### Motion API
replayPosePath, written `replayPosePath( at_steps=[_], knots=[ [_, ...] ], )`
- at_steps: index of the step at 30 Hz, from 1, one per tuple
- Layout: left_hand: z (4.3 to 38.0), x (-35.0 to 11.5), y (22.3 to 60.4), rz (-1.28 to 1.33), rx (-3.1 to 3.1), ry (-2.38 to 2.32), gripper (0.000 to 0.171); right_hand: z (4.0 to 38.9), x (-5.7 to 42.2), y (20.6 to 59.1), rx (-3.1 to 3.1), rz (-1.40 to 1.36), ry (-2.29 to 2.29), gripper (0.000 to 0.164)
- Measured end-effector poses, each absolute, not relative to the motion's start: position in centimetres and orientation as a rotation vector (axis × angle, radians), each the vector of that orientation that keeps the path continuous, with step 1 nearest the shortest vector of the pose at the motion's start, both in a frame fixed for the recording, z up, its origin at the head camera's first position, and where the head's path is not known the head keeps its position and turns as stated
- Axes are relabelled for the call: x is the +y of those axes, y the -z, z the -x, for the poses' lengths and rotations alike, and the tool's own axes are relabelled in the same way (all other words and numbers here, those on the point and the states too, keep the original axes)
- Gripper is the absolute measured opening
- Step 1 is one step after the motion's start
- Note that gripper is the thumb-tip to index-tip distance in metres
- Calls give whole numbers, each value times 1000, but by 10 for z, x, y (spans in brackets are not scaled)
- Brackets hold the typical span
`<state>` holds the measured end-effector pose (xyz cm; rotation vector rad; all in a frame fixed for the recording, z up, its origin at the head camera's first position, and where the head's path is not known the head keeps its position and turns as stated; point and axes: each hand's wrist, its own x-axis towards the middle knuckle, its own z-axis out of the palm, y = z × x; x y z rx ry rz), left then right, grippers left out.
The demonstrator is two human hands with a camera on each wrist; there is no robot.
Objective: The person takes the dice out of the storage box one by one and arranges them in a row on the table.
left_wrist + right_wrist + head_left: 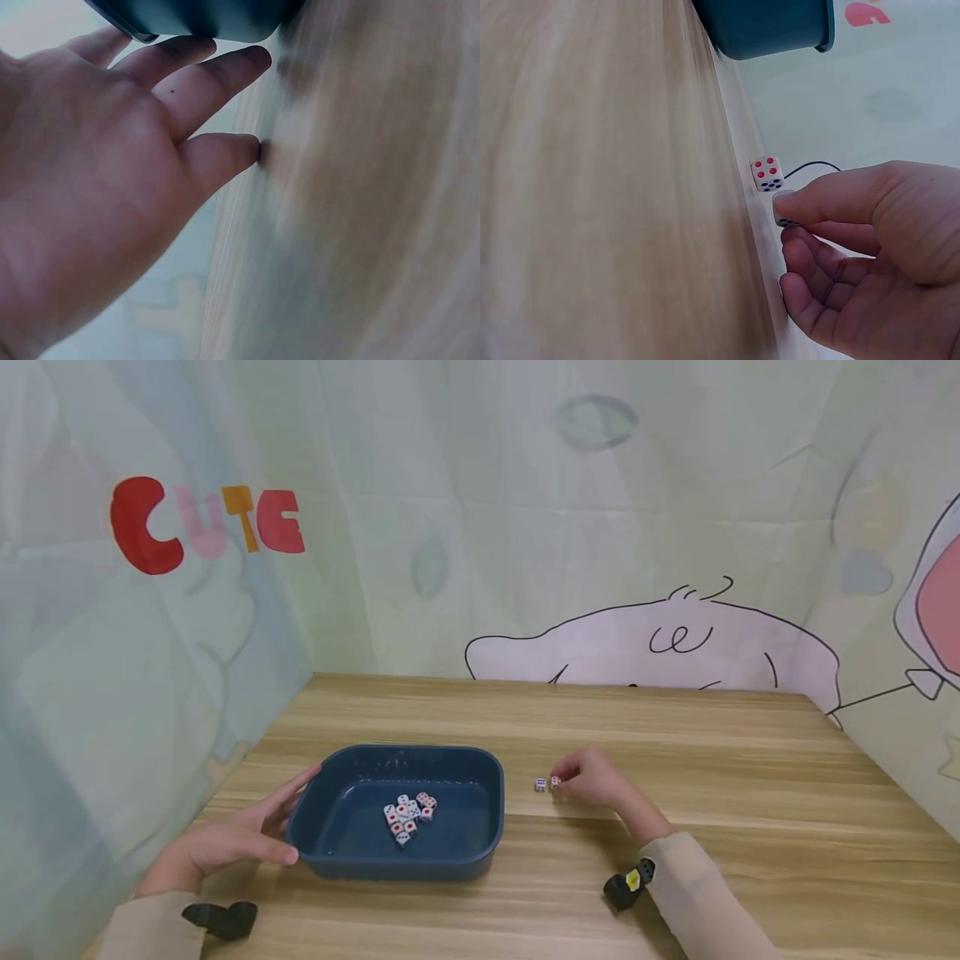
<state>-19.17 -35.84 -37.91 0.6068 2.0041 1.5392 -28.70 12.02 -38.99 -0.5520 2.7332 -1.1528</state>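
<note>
A dark blue tray (491, 827) with rounded corners stands on the wooden table. Inside it lies a cluster of several white dice (405, 814) with red and dark blue dots. My left hand (232, 842) is at the tray's left side, its fingers spread and fairly straight along the wall and the thumb near the front corner. Right of the tray, my right hand (596, 782) pinches a white die (781, 216) between thumb and fingertips, low at the tabletop. Another die (768, 174) sits just beside it, on the tray's side, with four red dots showing.
The wooden table (712, 777) reaches back to a pale fabric backdrop (420, 485) with cartoon drawings and the coloured letters CUTE. Fabric also hangs along the left and right sides. A black wrist device (628, 887) sits at the right cuff, another (223, 920) at the left.
</note>
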Motion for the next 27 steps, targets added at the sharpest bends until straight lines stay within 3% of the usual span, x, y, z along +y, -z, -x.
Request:
replayPosePath(
  at_steps=[27],
  knots=[
    [191,-358,379,-606,1998,-1551,104,287,114,390,2734,444,1075,11]
  ],
)
